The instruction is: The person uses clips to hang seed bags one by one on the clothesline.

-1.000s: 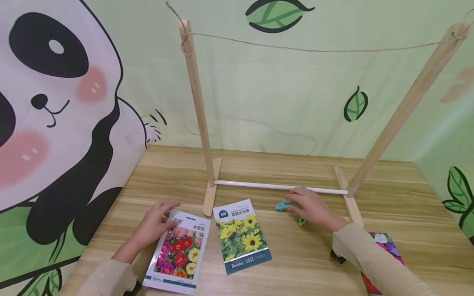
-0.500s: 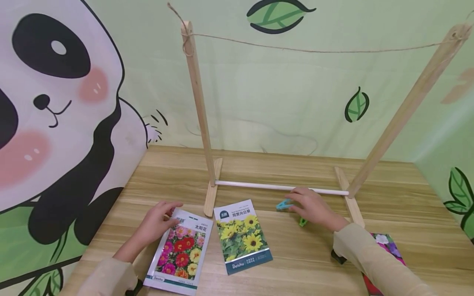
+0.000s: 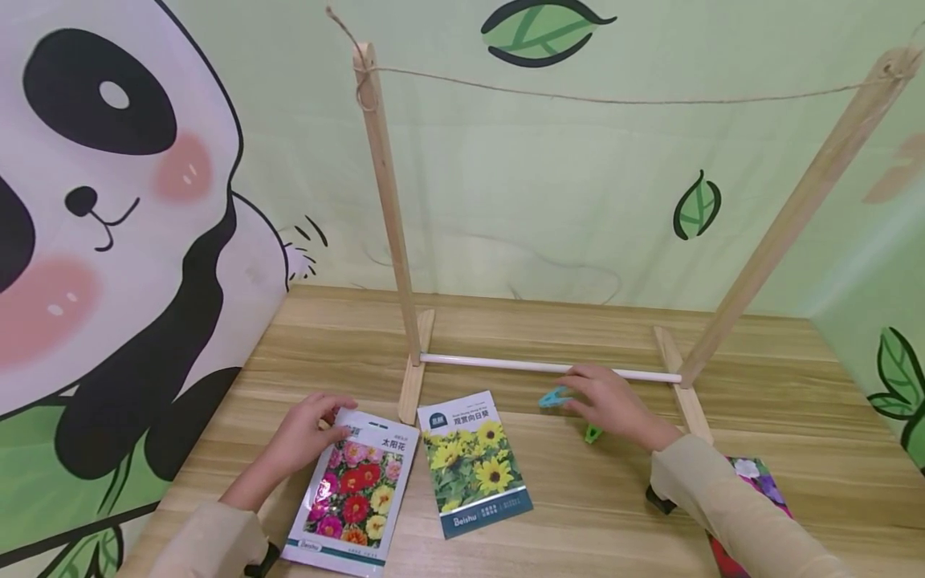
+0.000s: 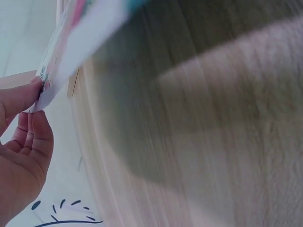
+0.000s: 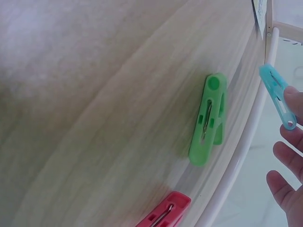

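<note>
My left hand [image 3: 307, 433] pinches the top left corner of a seed packet [image 3: 352, 490] printed with red, pink and yellow flowers. In the left wrist view that packet [image 4: 87, 40] is tilted, its upper end lifted off the table between thumb and fingers. My right hand [image 3: 614, 405] holds a light blue clothespin [image 3: 553, 398] just in front of the white rod. Thumb and index finger grip one end of the blue clothespin [image 5: 272, 87] in the right wrist view. Below that hand, a green clothespin [image 5: 208, 118] and a red clothespin [image 5: 165, 212] lie on the table.
A sunflower seed packet [image 3: 477, 461] lies at centre. Another packet [image 3: 759, 482] is partly hidden by the right sleeve. Behind stands a wooden frame with a left post [image 3: 390, 217], a right post [image 3: 788, 233], a white rod [image 3: 491, 363] and twine [image 3: 549, 95] strung across the top.
The flower packet in my left hand has shifted slightly to the right and tilted, with glare now on its picture. My right hand and the blue clothespin stay almost still.
</note>
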A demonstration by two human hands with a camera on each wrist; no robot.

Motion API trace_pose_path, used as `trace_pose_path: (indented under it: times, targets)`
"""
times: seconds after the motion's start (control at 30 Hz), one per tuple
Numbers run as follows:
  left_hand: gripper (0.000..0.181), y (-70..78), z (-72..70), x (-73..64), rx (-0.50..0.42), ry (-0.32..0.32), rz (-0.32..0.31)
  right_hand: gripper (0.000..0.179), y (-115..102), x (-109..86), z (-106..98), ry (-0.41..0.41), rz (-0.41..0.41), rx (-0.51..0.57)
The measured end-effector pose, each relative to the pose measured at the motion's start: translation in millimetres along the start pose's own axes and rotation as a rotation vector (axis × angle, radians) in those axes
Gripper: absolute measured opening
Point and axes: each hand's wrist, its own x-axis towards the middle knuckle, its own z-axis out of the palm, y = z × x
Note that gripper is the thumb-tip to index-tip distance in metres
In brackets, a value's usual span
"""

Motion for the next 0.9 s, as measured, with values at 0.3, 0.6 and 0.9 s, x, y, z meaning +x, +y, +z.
trace_pose_path:
  times: [0.3,0.6,0.9]
  targets:
    - [0.029,0.6,-1.9,3.4,0.004,-0.002,0.022,0.03,-1,0.4,-5,0.024,-0.003,0.0]
    - [0.027,5.9,-2.9,5.1,0.005,0.001,0.016,0.031,-3,1.7,-9,0.062,-0.03,0.001]
    - [0.026,10.2,-4.5,8.7,-0.014,0.003,0.042,0.031,-8,4.3,-13,0.093,-0.041,-0.006]
